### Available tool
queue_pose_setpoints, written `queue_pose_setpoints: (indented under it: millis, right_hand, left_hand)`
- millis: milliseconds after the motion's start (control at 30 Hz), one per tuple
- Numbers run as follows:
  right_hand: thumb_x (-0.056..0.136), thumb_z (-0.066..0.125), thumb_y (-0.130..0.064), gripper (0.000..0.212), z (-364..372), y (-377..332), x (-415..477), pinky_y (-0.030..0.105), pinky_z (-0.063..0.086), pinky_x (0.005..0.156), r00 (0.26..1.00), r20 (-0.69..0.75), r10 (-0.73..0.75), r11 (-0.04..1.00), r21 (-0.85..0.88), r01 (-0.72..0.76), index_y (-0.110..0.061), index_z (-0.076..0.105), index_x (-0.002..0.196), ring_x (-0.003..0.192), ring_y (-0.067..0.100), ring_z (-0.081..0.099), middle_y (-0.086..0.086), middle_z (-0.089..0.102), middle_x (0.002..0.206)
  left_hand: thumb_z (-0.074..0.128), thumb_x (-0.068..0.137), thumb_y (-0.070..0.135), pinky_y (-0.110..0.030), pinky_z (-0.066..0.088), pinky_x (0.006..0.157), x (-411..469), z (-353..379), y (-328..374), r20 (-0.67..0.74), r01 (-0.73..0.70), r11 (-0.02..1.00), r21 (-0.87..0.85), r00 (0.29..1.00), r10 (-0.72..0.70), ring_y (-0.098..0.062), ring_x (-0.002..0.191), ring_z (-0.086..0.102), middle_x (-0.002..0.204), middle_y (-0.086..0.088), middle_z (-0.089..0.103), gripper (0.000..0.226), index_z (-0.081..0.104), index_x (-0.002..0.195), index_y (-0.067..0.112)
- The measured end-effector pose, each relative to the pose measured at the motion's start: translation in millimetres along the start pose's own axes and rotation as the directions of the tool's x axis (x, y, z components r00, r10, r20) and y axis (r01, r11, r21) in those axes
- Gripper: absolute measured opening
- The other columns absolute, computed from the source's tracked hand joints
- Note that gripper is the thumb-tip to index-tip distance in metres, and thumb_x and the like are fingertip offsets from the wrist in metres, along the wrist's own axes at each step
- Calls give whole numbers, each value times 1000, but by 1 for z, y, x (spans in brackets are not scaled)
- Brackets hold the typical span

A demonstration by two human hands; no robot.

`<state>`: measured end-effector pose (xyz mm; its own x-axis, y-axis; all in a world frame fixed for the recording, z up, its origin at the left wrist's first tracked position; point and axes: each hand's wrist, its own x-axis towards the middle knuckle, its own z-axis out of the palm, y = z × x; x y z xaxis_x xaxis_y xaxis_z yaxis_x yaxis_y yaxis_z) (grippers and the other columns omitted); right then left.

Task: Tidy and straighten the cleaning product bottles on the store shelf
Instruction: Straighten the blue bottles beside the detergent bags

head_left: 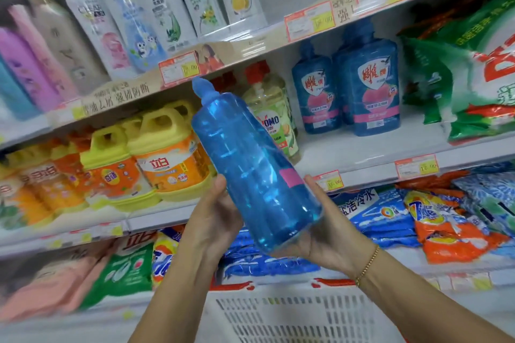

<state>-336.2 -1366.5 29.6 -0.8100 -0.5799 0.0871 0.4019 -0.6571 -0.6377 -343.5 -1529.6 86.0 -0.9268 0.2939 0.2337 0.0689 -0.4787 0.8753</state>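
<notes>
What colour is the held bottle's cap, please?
The cap is light blue; the head view shows it best.

I see the tilted bottle (250, 172) between my left hand (214, 217) and right hand (326, 234), before the middle shelf (367, 171), handled jugs (167, 159) at left, two labelled bottles (367, 83) at right, basket (278, 295) below.

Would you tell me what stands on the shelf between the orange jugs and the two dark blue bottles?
In the head view, a red-capped OMO bottle stands there, partly hidden behind the held blue bottle.
</notes>
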Motion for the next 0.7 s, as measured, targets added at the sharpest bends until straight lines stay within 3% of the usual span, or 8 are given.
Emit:
queue_pose_setpoints:
  millis: [133,200,300,400,467,533,600,700]
  right_hand:
    - [72,63,-62,65,16,-9,4,49,56,75,966,-71,-249,896,-396,202,-28,56,127,106,28,65,5,63,124]
    - [65,73,-59,76,26,-10,2,42,57,78,925,32,-378,735,-597,321,-41,44,134,111,17,63,-7,57,130]
    - [51,88,-45,100,41,3,2,28,49,96,881,163,-445,337,-880,333,-58,31,132,123,-4,46,-29,42,133]
    - [51,85,-52,96,40,16,11,27,48,96,677,278,-681,1,-925,381,-46,37,133,123,-3,45,-27,43,133]
    - [56,81,-54,95,33,20,24,31,46,98,557,353,-752,-131,-908,399,-32,36,137,127,3,44,-17,42,138]
    - [57,83,-50,104,32,29,37,36,43,103,503,389,-772,-175,-891,420,-29,26,141,131,11,40,-11,36,140]
    - [55,87,-41,107,38,32,41,30,44,102,490,355,-796,-118,-886,449,-41,22,140,130,11,42,-14,36,137]
    - [49,93,-32,99,41,17,35,14,47,90,574,203,-794,167,-834,525,-48,35,128,118,0,51,-25,49,126]
  left_hand:
    - [89,43,44,-44,52,94,0,-16,4,-39,-65,996,-53,997,63,-27,109,63,121,-10,66,83,67,118,16]
    - [88,44,43,-49,45,102,-2,-22,5,-78,-87,991,-101,994,79,-31,117,57,129,-13,60,92,60,126,14]
    - [86,48,46,-47,46,101,-5,-24,9,-136,-153,982,-114,981,137,-32,119,56,131,-14,59,92,58,129,12]
    - [82,53,44,-48,53,93,-5,-20,16,-284,-238,971,-3,932,227,-34,117,59,129,-17,61,88,56,130,9]
    - [74,60,41,-56,47,98,-4,-20,18,-345,-255,965,61,902,261,-38,121,56,134,-19,57,86,49,136,9]
    - [73,60,40,-58,44,100,-4,-20,17,-342,-273,955,115,892,296,-37,121,56,134,-18,56,88,45,138,11]
    - [82,57,41,-56,45,101,-6,-19,16,-316,-285,945,158,892,322,-33,120,58,133,-15,58,96,43,141,13]
    - [90,45,55,-50,45,103,-5,-27,24,-285,-290,949,126,905,315,-27,125,55,136,-10,57,113,45,141,17]
